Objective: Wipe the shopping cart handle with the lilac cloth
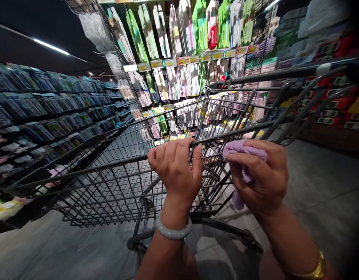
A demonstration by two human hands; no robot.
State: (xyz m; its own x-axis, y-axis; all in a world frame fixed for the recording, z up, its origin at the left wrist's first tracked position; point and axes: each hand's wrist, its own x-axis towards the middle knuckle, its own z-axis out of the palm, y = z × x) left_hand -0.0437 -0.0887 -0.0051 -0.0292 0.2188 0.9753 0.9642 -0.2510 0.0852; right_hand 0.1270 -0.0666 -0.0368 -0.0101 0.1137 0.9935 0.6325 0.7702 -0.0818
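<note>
A dark wire shopping cart stands across the middle, seen from its side. My left hand, with a pale bangle at the wrist, is wrapped over the cart's upper side rail. To its right, my right hand grips a bunched light purple cloth against the same rail. Part of the cloth hangs below the fingers, and some of it is hidden inside the fist. The basket's wire mesh shows nothing lying in it near my hands.
Behind the cart rises a rack of packaged goods in several rows. Long stocked shelves line the left side. The cart's handle extends to the upper right, before red packages. Grey floor shows at the right.
</note>
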